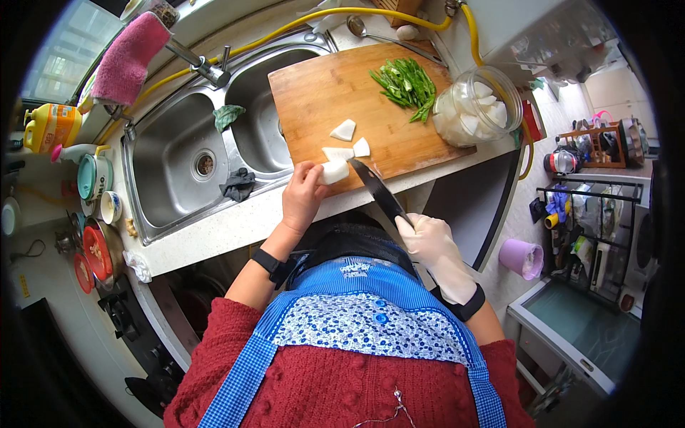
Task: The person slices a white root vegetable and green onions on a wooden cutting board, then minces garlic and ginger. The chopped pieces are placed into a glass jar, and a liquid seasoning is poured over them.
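Note:
My left hand (304, 192) is bare and grips a thick piece of peeled white vegetable (335, 172), perhaps radish, at the near edge of the wooden cutting board (316, 96). In my right hand (428, 243), which wears a pale glove, is the handle of a dark-bladed kitchen knife (379, 187). Its tip reaches the board just right of the held piece. Cut white pieces (343, 130) lie beyond it. Sliced green peppers (405, 85) form a pile towards the back. A clear jar (471, 112) at the board's right side holds more white chunks.
On the left is a double steel sink (176, 155) with a faucet (211, 72) and dark cloth (238, 184). A metal ladle (374, 35) and yellow hose (321, 12) run behind the board. Red bowls (98, 250) stand far left. A purple bin (520, 259) is on the floor at right.

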Tool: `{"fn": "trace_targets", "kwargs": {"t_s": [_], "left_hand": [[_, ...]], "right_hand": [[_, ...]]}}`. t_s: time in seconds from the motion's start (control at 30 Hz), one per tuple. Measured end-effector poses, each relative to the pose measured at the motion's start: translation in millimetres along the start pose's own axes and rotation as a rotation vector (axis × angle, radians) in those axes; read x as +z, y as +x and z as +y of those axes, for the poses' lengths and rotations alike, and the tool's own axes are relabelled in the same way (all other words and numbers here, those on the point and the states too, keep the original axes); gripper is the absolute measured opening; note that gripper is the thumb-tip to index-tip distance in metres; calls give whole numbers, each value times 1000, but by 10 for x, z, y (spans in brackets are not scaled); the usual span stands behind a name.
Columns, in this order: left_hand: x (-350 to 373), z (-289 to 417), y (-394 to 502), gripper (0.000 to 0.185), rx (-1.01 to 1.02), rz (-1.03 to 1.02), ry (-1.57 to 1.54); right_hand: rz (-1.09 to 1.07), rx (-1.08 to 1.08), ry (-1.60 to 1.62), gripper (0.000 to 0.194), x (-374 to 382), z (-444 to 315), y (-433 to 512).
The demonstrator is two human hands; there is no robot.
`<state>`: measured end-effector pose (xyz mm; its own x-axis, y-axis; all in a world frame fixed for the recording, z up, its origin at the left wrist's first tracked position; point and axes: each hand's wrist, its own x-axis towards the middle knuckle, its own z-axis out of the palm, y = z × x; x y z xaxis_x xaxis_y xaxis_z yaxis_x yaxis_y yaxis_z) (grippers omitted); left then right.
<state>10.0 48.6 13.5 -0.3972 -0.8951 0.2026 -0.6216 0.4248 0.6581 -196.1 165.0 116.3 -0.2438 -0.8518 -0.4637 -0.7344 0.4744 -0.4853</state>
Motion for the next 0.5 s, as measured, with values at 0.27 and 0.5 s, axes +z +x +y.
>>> {"fn": "trace_targets", "kwargs": {"t_s": [0.27,0.5], "left_hand": [[-38,-21,92,30,-466,-112,-255],[-188,-111,188,26,-943,-274,-1047]], "right_hand": [[-37,-77,-94,37,38,-118,112],[-47,-2,25,38,-15,-268,146]]}}
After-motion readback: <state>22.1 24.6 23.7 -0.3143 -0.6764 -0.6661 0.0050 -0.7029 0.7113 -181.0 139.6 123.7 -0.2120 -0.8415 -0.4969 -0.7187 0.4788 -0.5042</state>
